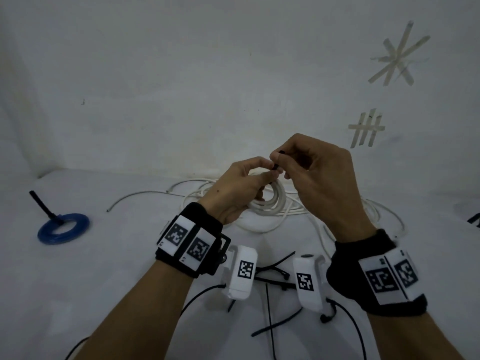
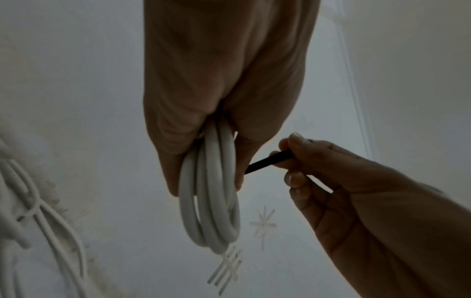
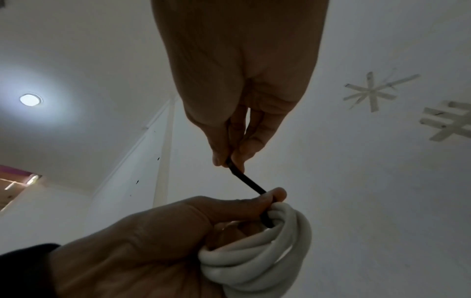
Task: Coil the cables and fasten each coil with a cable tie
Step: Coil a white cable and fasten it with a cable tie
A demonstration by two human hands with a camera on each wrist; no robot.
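My left hand [image 1: 249,183] grips a small coil of thick white cable [image 1: 275,201] above the table; the coil [image 2: 211,201] hangs from its curled fingers in the left wrist view. A black cable tie [image 3: 248,182] wraps the coil [image 3: 257,260] near my left thumb. My right hand [image 1: 298,162] pinches the tie's free end between thumb and forefinger, and the tie [image 2: 267,161] runs taut from the coil to those fingertips. The tie's head is hidden behind my left fingers.
A blue coil [image 1: 63,228] fastened with a black tie lies at the table's left. Loose white cables [image 1: 337,219] sprawl under and right of my hands. Several spare black ties [image 1: 270,294] lie near the front edge. Tape marks [image 1: 397,58] are on the wall.
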